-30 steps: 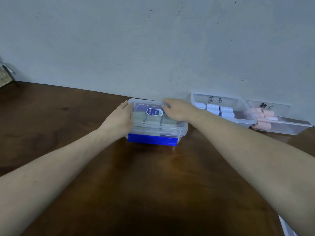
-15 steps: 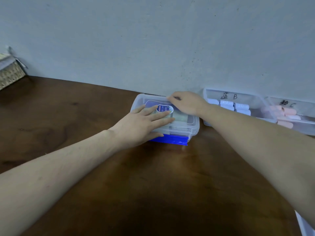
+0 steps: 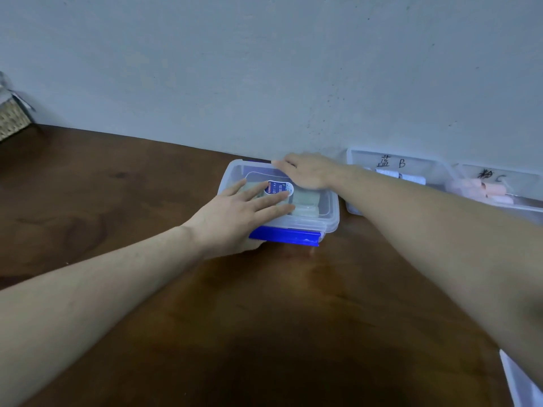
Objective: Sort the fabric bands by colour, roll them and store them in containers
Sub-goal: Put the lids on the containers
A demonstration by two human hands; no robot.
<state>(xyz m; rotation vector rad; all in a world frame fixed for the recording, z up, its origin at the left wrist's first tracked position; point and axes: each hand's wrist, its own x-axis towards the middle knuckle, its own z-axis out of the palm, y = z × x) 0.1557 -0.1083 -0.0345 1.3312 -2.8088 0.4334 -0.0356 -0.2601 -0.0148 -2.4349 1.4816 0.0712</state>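
A clear lidded container (image 3: 329, 214) with a blue front clasp (image 3: 286, 237) stands against the wall; pale greenish rolled bands (image 3: 305, 202) show through its lid. My left hand (image 3: 235, 214) lies flat on the lid, fingers straight, beside the round sticker (image 3: 279, 188). My right hand (image 3: 307, 173) presses on the lid's far edge, fingers bent down over it. To the right stand an open container marked B (image 3: 393, 163) with white-blue rolls (image 3: 411, 178) and an open container marked C (image 3: 493, 177) with pink rolls (image 3: 496, 189).
The brown wooden table (image 3: 264, 304) runs to a grey wall. A woven basket (image 3: 11, 120) sits at the far left. A white plastic edge (image 3: 520, 377) shows at the lower right corner.
My left hand moved from the container's left side onto the lid and now lies flat there. My right hand stayed at the lid's far edge. The view shifted slightly.
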